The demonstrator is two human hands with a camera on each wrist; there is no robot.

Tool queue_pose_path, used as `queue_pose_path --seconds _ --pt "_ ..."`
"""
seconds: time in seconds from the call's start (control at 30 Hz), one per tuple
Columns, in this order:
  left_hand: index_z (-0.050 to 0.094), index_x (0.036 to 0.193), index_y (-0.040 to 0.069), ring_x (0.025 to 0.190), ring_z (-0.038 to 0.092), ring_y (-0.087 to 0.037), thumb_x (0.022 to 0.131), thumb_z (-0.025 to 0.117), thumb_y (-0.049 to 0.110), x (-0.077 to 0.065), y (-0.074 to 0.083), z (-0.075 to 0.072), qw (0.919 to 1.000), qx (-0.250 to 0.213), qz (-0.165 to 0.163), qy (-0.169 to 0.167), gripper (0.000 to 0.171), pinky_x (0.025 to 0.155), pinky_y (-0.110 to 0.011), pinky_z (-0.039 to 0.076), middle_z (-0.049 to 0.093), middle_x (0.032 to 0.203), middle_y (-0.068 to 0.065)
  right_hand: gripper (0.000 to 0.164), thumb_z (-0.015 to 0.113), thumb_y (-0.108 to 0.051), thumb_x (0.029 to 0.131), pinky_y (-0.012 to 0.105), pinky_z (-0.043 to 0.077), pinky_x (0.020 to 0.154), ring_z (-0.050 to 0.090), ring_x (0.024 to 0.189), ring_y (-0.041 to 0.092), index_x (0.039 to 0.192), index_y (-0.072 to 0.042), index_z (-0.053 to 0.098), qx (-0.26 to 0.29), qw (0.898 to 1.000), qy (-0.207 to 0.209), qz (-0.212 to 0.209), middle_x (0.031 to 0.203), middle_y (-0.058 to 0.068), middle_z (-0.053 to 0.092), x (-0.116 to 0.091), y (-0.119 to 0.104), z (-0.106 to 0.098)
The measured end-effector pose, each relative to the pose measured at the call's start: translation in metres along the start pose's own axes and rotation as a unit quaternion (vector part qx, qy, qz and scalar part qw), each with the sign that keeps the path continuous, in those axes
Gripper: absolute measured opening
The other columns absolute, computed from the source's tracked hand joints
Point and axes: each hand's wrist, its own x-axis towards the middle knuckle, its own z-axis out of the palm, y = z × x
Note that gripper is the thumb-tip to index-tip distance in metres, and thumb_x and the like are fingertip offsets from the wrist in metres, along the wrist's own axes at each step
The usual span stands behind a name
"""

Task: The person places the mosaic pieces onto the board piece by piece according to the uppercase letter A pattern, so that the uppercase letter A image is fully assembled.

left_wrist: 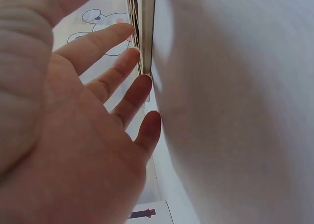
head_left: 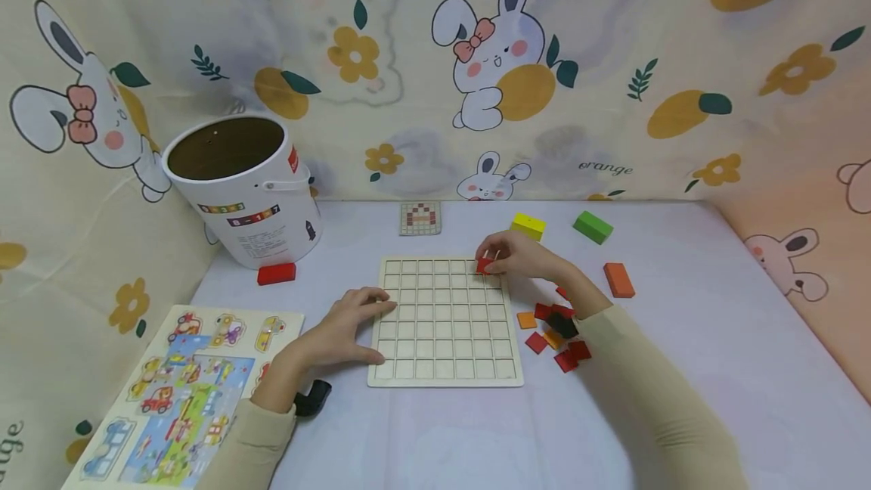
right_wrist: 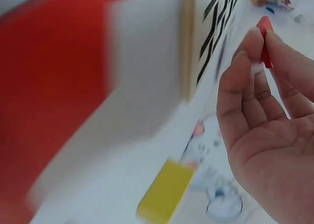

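Observation:
A pale wooden grid board [head_left: 442, 331] lies flat on the white table. My left hand [head_left: 347, 324] rests at its left edge with fingers spread; in the left wrist view the fingertips [left_wrist: 142, 83] meet the board's side. Over the board's far right corner, my right hand [head_left: 520, 254] pinches a small red square tile [head_left: 484, 265] between thumb and finger. The right wrist view shows the red tile [right_wrist: 266, 42] edge-on, above the board. Beside the board's right edge lie several loose tiles [head_left: 536, 342] in red, orange and black, partly hidden by the right forearm.
A small pattern card [head_left: 420, 218] lies behind the board. Yellow [head_left: 528, 225], green [head_left: 593, 227] and orange [head_left: 619, 280] blocks stand at the right. On the left are a white bucket [head_left: 275, 210], a red block [head_left: 277, 274], a picture puzzle [head_left: 197, 399] and a black object [head_left: 314, 398].

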Motion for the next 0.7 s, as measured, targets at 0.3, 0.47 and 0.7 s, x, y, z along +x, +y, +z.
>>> queue_pose_path --seconds 0.3,0.47,0.7 --pt "0.057 0.141 0.011 0.136 0.032 -0.031 0.072 0.090 0.027 0.000 0.002 -0.001 0.9999 -0.011 -0.013 0.001 0.078 0.111 -0.059 0.028 0.043 0.145 -0.007 0.014 0.066 0.008 0.088 0.035 0.058 0.068 0.062 0.074 0.026 0.102 0.007 0.070 0.043 0.999 -0.017 0.015 0.085 0.014 0.062 0.056 -0.016 0.024" --pt "0.057 0.141 0.012 0.135 0.032 -0.031 0.073 0.089 0.027 0.000 0.002 0.000 0.9995 -0.023 -0.019 -0.002 0.077 0.111 -0.061 0.028 0.044 0.144 -0.007 0.015 0.067 0.010 0.086 0.030 0.055 0.067 0.059 0.072 0.021 0.100 0.007 0.070 0.020 1.000 -0.010 0.016 0.081 0.012 0.063 0.068 -0.016 0.033" --pt "0.057 0.141 0.010 0.135 0.033 -0.031 0.072 0.090 0.027 -0.001 0.004 -0.001 0.9993 -0.030 -0.021 -0.001 0.078 0.112 -0.059 0.028 0.044 0.144 -0.007 0.012 0.070 0.009 0.083 0.027 0.048 0.065 0.054 0.071 0.017 0.094 0.004 0.069 0.002 1.000 -0.011 0.018 0.077 0.009 0.062 0.072 -0.015 0.040"
